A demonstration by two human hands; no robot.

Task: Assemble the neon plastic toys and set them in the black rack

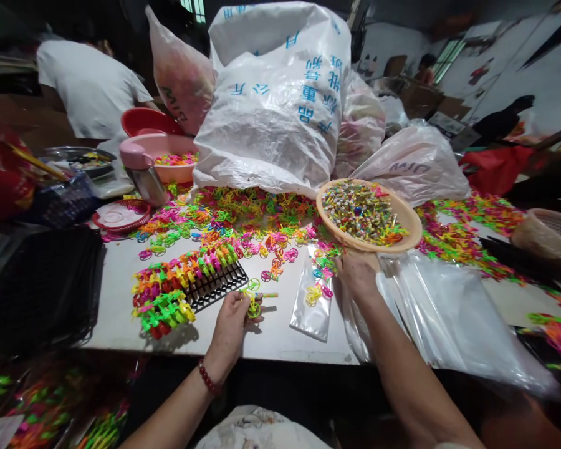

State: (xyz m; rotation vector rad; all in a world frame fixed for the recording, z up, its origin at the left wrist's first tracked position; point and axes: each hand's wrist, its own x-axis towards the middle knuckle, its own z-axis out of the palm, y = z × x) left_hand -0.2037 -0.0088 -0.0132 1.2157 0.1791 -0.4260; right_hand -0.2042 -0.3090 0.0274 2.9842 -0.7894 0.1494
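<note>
My left hand, with a red bead bracelet at the wrist, pinches a yellow-green plastic toy bike above the table. A thin patterned tube sticks out of the toy to the right. Just left of it lies a black grid rack, partly filled with rows of colourful toy bikes. My right hand reaches to the loose toy bikes below the front rim of a peach basket. Its fingers are mostly hidden, so their grip does not show. Small patterned tubes fill the basket.
Clear plastic bags lie at the right, and a clear sleeve lies between my hands. Stacked black racks stand at the left. A large white sack rises behind loose toys. A steel flask stands beside a pink basin.
</note>
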